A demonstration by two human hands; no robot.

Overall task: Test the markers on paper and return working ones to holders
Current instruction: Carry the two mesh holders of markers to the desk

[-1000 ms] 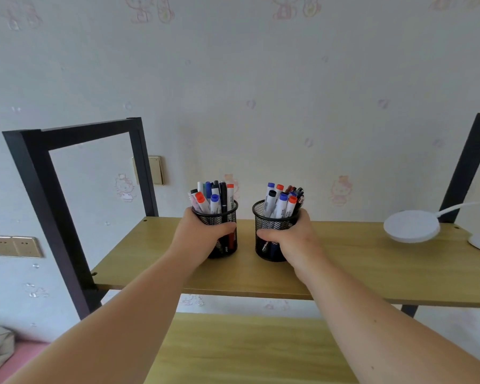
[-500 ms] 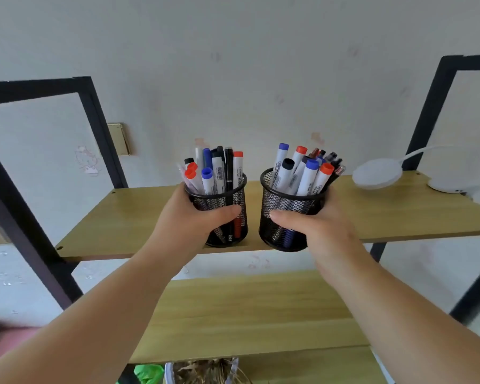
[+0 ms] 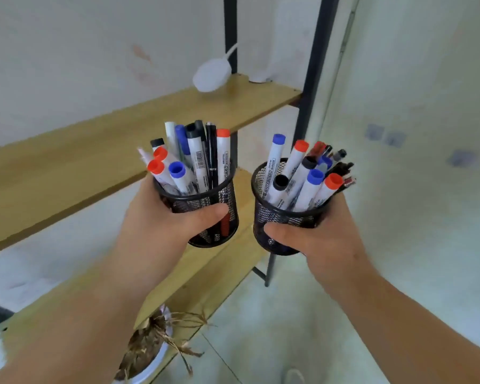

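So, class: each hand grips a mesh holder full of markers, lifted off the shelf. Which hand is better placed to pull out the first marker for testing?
Neither clearly. The left hand is wrapped around the left holder and the right hand around the right holder, both in mid-air. One holder must be set down first.

Shelf board (image 3: 94, 151) close behind holders; open room on right

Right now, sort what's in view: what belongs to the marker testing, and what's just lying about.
Belongs to the job:
- left mesh holder of markers, gripped by the left hand
- right mesh holder of markers, gripped by the right hand

Just lying about:
- white desk lamp on the upper shelf
- dried potted plant below
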